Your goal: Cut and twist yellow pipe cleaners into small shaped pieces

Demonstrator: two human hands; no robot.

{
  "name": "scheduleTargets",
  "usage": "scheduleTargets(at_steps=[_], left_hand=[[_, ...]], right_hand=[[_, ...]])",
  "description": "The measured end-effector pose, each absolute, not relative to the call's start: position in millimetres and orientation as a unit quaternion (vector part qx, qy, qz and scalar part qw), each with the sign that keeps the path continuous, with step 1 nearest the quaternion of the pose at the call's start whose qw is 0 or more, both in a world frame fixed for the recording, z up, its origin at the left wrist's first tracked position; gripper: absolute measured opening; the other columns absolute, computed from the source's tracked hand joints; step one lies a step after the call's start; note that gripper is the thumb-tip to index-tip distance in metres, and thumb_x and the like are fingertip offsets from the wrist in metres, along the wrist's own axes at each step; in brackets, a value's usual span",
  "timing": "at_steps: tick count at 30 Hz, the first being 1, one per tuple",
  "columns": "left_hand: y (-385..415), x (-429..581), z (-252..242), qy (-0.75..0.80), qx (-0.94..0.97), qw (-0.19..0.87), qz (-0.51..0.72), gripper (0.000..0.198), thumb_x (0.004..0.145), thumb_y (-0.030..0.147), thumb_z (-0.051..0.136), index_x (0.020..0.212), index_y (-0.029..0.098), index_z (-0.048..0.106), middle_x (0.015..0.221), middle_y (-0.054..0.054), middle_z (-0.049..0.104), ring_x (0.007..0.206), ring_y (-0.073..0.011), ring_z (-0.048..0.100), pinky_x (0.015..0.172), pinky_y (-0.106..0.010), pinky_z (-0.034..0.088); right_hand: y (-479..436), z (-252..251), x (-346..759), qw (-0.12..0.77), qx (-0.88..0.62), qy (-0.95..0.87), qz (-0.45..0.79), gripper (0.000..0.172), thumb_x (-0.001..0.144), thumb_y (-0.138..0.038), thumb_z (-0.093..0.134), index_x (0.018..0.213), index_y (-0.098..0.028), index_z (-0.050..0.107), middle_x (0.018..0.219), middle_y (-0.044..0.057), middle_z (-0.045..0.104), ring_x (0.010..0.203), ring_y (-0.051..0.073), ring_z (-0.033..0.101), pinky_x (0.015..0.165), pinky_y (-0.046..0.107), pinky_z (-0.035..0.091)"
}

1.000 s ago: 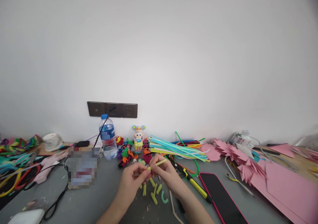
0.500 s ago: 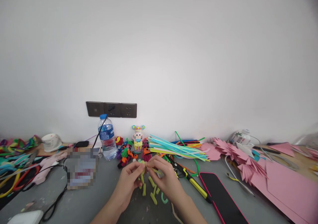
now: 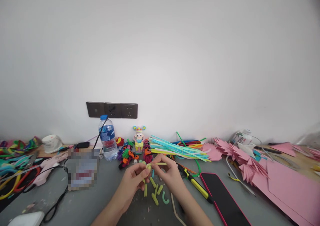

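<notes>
Your left hand (image 3: 133, 181) and right hand (image 3: 170, 174) are bare, and so are the wrists behind them. Your left forearm (image 3: 110, 212) and right forearm (image 3: 192, 214) are bare too, right down to where the bottom edge of the view cuts them off. Both forearms are slim and smooth, widening a little toward the elbow. Your fingers are slender and the knuckles show as soft ridges. The fingernails are too small here to make out. The rest of you lies outside the view.
</notes>
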State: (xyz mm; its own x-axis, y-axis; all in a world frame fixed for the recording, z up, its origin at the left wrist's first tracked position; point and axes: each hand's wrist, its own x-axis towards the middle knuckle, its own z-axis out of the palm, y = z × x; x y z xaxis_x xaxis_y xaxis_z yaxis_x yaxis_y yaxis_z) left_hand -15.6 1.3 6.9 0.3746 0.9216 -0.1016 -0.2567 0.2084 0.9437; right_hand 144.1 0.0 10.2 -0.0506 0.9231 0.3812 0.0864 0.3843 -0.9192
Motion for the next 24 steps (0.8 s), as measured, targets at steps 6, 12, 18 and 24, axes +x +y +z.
scheduleTargets(at_steps=[6, 12, 18, 24], left_hand=[[4.8, -16.4, 2.5, 0.394, 0.445, 0.651, 0.472, 0.039, 0.061, 0.045, 0.082, 0.081, 0.014, 0.067, 0.065, -0.003, 0.068, 0.055, -0.0108, 0.056, 0.051, -0.019, 0.045], [8.8, -19.1, -1.4, 0.388, 0.484, 0.621, 0.479, 0.037, 0.063, 0.046, 0.08, 0.079, 0.013, 0.073, 0.065, -0.003, 0.068, 0.053, -0.0115, 0.056, 0.052, -0.021, 0.047], [6.6, -17.5, 5.2, 0.382, 0.496, 0.624, 0.468, 0.036, 0.064, 0.047, 0.078, 0.076, 0.013, 0.073, 0.061, -0.002, 0.066, 0.051, -0.0109, 0.055, 0.051, -0.021, 0.045], [5.9, -15.7, 3.7, 0.359, 0.512, 0.607, 0.491, 0.032, 0.062, 0.04, 0.081, 0.075, 0.015, 0.066, 0.062, 0.0, 0.066, 0.055, -0.0122, 0.058, 0.055, -0.021, 0.048]], right_hand=[[4.2, 5.2, 145.8, 0.588, -0.387, -0.58, 0.411, 0.028, 0.08, -0.042, 0.067, 0.07, -0.017, 0.057, 0.064, -0.002, 0.051, 0.053, 0.011, 0.048, 0.051, 0.023, 0.039], [-2.0, 10.4, 143.4, 0.549, -0.364, -0.583, 0.475, 0.023, 0.079, -0.038, 0.07, 0.087, -0.018, 0.063, 0.081, 0.002, 0.061, 0.07, 0.014, 0.059, 0.065, 0.025, 0.047], [2.0, 3.3, 142.9, 0.532, -0.337, -0.586, 0.51, 0.021, 0.078, -0.036, 0.073, 0.085, -0.018, 0.066, 0.075, 0.002, 0.064, 0.068, 0.015, 0.06, 0.065, 0.027, 0.047], [3.7, 6.0, 146.7, 0.542, -0.355, -0.564, 0.512, 0.021, 0.075, -0.037, 0.074, 0.075, -0.016, 0.068, 0.065, 0.0, 0.061, 0.06, 0.013, 0.056, 0.059, 0.024, 0.044]])
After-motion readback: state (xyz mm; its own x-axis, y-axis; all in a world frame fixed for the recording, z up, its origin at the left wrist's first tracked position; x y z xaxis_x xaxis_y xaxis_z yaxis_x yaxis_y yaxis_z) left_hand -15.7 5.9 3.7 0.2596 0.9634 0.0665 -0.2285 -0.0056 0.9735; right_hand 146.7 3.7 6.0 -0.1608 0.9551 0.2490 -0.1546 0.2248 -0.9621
